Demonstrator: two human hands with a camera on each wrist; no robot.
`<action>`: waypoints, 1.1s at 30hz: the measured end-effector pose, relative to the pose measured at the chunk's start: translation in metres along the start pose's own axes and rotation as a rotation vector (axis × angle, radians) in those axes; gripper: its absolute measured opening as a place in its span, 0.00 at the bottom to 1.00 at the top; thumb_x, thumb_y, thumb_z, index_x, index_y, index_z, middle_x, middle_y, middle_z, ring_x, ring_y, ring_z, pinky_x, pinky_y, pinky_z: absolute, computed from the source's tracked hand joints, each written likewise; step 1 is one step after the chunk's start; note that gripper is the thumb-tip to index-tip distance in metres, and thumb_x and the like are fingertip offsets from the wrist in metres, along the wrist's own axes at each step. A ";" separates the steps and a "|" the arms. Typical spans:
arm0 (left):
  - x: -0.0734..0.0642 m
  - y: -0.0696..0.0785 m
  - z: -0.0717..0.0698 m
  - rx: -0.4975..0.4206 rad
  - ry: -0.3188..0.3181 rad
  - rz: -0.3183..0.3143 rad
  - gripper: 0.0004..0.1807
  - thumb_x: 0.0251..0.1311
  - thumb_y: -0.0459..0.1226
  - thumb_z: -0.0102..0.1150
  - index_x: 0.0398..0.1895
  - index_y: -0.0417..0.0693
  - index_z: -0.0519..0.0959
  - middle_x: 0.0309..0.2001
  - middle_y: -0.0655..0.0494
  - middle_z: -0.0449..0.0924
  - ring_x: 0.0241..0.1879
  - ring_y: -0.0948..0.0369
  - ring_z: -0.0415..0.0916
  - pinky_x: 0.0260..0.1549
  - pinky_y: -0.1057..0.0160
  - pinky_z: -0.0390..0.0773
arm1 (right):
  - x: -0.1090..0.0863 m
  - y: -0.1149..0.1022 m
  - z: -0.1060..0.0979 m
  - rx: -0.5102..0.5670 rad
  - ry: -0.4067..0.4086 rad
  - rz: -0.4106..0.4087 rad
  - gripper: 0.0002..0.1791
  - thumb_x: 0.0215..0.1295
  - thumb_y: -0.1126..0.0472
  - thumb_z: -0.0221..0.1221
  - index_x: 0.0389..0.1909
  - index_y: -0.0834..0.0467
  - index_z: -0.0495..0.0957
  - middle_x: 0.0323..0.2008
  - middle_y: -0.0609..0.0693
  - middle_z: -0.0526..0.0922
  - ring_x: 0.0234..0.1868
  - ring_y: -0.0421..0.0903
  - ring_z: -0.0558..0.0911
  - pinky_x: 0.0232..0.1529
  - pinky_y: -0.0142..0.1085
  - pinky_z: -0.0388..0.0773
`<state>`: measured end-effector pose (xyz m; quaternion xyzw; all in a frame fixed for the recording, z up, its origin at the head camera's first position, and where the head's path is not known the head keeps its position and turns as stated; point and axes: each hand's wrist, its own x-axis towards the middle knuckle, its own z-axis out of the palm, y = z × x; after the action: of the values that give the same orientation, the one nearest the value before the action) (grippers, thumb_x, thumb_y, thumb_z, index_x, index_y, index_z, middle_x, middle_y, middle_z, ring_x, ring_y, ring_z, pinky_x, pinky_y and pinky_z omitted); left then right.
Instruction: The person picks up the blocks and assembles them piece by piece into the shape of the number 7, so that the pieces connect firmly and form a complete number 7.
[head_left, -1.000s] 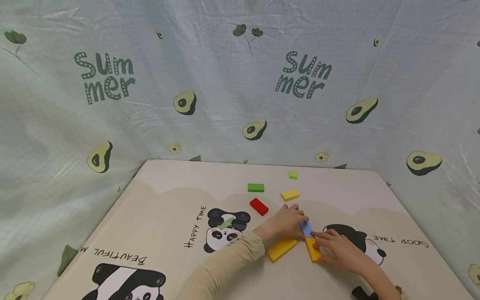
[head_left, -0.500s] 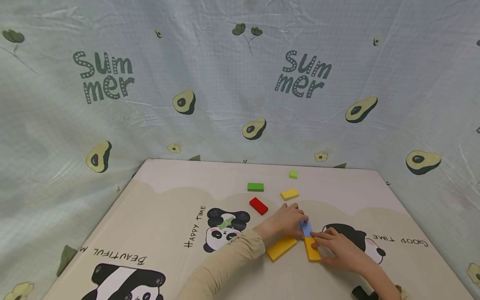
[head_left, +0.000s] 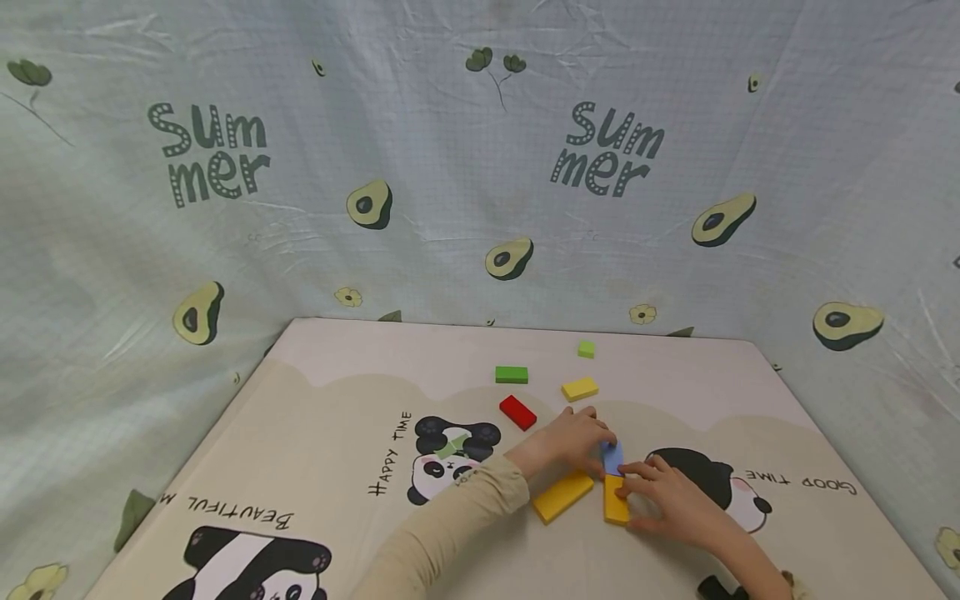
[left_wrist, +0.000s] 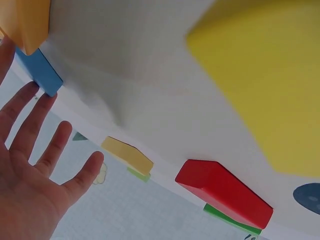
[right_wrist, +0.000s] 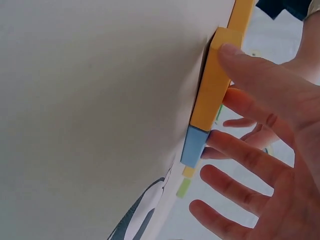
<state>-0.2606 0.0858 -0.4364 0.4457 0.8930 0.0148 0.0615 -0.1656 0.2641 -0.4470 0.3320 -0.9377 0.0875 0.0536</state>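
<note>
The orange block, touching the blue block at its near end, has swung straighter, so the two line up. The right hand pinches it; the left hand, fingers extended, touches the blue block.

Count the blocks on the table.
7: at the back, a light-green block; nearer, green block, small yellow block and red block; blue block by the left hand; orange block touching it, by the right hand; large yellow block left of the orange one. More could be hidden.
</note>
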 end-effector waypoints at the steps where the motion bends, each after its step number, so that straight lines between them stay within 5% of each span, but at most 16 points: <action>1: 0.000 0.000 0.000 0.000 -0.003 -0.001 0.26 0.48 0.55 0.60 0.53 0.65 0.72 0.55 0.69 0.73 0.49 0.65 0.63 0.55 0.51 0.66 | 0.000 0.000 0.000 -0.002 0.002 0.000 0.14 0.45 0.43 0.64 0.33 0.41 0.77 0.47 0.47 0.77 0.39 0.41 0.67 0.34 0.40 0.70; 8: 0.000 0.000 0.000 -0.006 -0.012 -0.006 0.27 0.47 0.55 0.60 0.54 0.65 0.72 0.55 0.70 0.72 0.50 0.65 0.63 0.55 0.51 0.65 | 0.002 0.000 0.005 0.003 0.033 0.017 0.09 0.50 0.42 0.60 0.31 0.39 0.77 0.44 0.43 0.78 0.40 0.41 0.69 0.35 0.40 0.71; 16: 0.001 -0.002 0.002 -0.008 -0.005 -0.002 0.27 0.46 0.56 0.60 0.53 0.65 0.72 0.55 0.70 0.72 0.49 0.65 0.63 0.53 0.51 0.66 | 0.004 -0.001 0.002 0.013 0.001 0.040 0.17 0.43 0.36 0.61 0.32 0.39 0.75 0.44 0.44 0.77 0.41 0.43 0.69 0.36 0.42 0.70; 33: 0.001 -0.003 0.002 -0.024 -0.011 0.002 0.27 0.46 0.55 0.60 0.53 0.65 0.72 0.54 0.70 0.73 0.48 0.66 0.62 0.54 0.52 0.66 | 0.007 0.000 0.001 0.005 0.018 0.042 0.08 0.48 0.43 0.61 0.29 0.37 0.76 0.42 0.43 0.78 0.40 0.42 0.69 0.35 0.42 0.70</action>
<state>-0.2634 0.0853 -0.4388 0.4458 0.8919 0.0230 0.0719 -0.1708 0.2594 -0.4473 0.3118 -0.9437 0.0938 0.0592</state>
